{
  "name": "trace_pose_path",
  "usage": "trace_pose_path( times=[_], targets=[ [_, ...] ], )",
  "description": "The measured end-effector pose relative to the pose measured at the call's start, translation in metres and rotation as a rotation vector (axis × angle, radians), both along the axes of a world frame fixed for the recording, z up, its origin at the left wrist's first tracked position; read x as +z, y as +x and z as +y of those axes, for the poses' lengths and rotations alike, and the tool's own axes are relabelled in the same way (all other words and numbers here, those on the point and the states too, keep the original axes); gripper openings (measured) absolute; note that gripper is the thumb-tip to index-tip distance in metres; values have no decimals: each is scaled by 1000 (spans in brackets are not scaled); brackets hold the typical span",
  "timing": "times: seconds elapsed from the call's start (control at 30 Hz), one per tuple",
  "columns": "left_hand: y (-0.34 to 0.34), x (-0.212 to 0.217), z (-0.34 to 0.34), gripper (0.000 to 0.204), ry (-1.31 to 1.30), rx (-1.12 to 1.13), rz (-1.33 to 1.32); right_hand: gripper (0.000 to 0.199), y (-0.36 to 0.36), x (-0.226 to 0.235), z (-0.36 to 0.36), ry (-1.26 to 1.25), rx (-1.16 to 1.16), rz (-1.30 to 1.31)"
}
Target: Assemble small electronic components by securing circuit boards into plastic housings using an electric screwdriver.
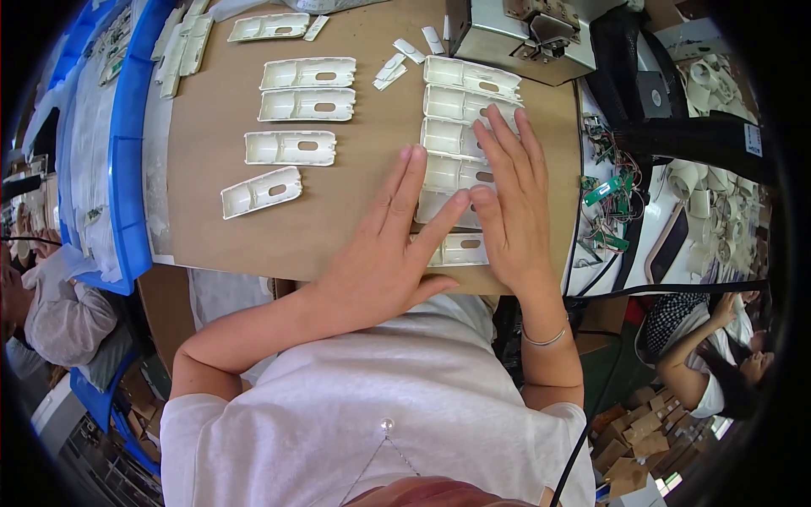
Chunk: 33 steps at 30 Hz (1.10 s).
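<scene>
A column of white plastic housing halves, each with an oval slot, lies side by side on the brown board in front of me. Along the column's left edge rests my left hand, its fingers stretched out. My right hand lies flat over the column's right ends, fingers extended, partly hiding several housings. Both hands touch the housings and grip nothing. The lowest housing sits near the board's front edge, between my hands. More white housings lie in a looser column to the left, the nearest one tilted.
Small white plastic pieces lie behind the column. A metal machine stands at the back right. Green circuit boards with wires lie to the right, beside a black cable. A blue tray borders the left. Other people sit on both sides.
</scene>
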<state>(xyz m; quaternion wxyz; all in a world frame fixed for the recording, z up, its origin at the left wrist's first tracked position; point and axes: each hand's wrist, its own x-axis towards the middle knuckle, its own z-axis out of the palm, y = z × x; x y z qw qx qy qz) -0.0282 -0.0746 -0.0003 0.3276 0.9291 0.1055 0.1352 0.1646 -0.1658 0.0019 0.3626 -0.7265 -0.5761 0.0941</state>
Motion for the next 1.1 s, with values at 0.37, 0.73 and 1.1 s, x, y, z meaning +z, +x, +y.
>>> trace_pose_path(
  times=[0.37,0.73,1.1],
  targets=[
    [12,-7,12,97,160,13,1,56,-7,-3,-3,5,-29,13],
    [-57,11,60,91,445,294,87,55,-5,0,-8,41,-61,123],
    [-64,-3,90,97,441,521,152,54,-7,1,-6,43,-84,113]
  ],
)
